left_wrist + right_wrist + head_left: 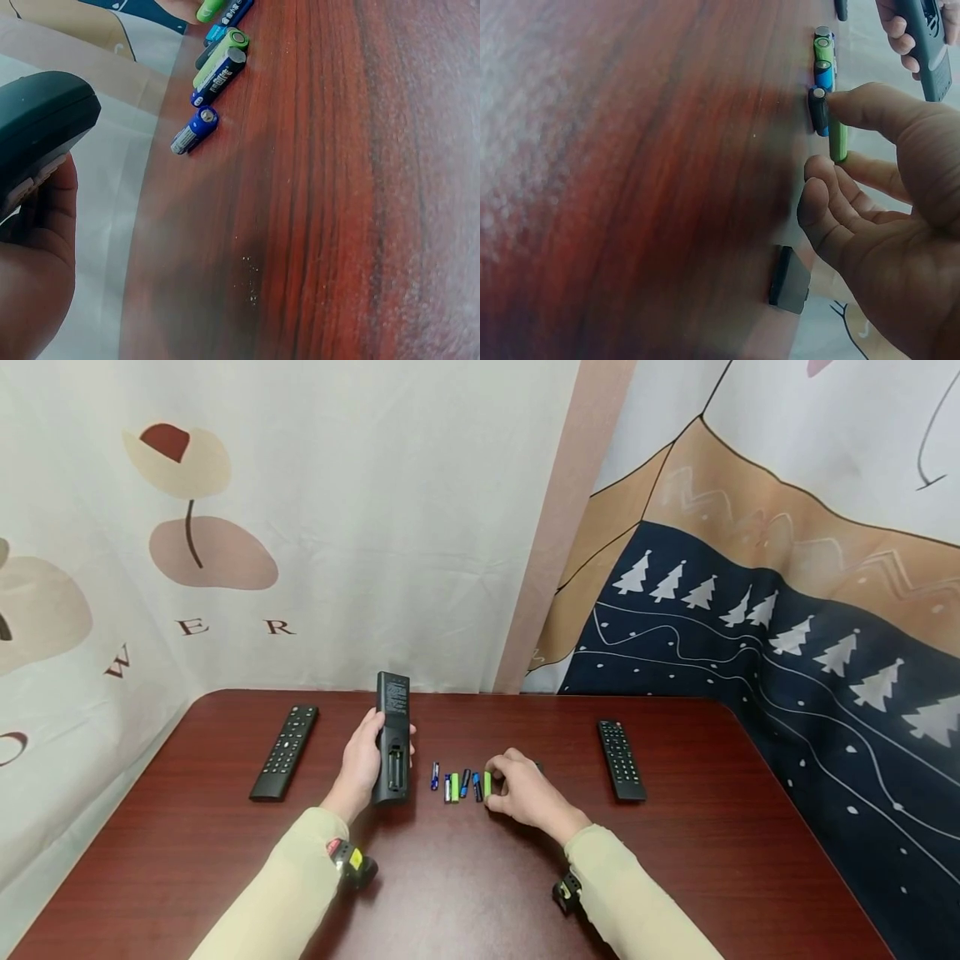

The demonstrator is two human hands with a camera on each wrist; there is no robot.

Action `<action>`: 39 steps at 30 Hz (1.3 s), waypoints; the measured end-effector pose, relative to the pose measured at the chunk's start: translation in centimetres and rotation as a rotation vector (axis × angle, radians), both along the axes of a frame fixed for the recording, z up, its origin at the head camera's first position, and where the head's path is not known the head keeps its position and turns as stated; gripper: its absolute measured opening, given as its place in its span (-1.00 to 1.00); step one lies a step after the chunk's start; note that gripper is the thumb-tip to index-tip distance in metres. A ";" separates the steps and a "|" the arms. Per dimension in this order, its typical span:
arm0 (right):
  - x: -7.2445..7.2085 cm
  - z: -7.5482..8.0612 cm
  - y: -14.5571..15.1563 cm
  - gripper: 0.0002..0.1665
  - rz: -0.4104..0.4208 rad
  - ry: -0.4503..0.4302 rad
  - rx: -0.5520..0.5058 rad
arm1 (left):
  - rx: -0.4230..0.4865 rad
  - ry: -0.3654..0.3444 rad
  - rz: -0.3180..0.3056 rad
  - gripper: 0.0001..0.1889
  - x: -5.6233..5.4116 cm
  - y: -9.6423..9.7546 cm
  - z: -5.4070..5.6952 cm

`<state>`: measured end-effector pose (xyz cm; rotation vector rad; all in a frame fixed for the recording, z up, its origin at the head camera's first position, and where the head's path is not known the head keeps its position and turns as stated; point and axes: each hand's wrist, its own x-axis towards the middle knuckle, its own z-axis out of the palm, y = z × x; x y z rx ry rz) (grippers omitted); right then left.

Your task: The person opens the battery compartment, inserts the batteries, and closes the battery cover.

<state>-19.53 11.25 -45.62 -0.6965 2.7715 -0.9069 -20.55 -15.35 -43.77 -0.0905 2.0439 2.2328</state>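
In the head view my left hand (363,766) grips a black remote control (393,718), its back turned toward me. The battery compartment (396,768) in its lower half is uncovered; whether a battery lies inside I cannot tell. My right hand (528,792) pinches a green battery (838,140) between thumb and index finger, at the right end of a row of batteries. Beside it in the row are a dark battery with a blue end (477,787), another green battery (454,787) and, at the left end, a blue battery (435,776). The left wrist view shows the remote's end at its left edge.
A second remote control (285,753) lies on the left of the brown table (450,893), buttons up. A third remote control (622,760) lies on the right. A small dark thing (540,767) shows partly behind my right hand. Printed curtains (360,527) hang behind the table.
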 end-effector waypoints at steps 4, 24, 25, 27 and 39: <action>0.0 0.1 0.1 -0.59 -0.001 0.023 -0.014 | 0.004 0.017 -0.008 -0.48 0.0 0.1 -0.1; 0.4 0.5 -0.1 -0.61 0.012 0.060 -0.068 | -0.002 0.016 -0.014 -0.47 0.0 0.2 0.0; 0.4 0.5 -0.1 -0.61 0.014 0.059 -0.071 | 0.003 0.016 -0.015 -0.48 0.0 0.2 0.0; 0.5 0.6 -0.1 -0.61 0.014 0.056 -0.075 | 0.006 0.016 -0.016 -0.48 0.0 0.2 0.0; 0.6 0.9 -0.4 -0.61 0.029 0.050 -0.073 | 0.014 0.009 -0.007 -0.48 0.0 0.3 0.1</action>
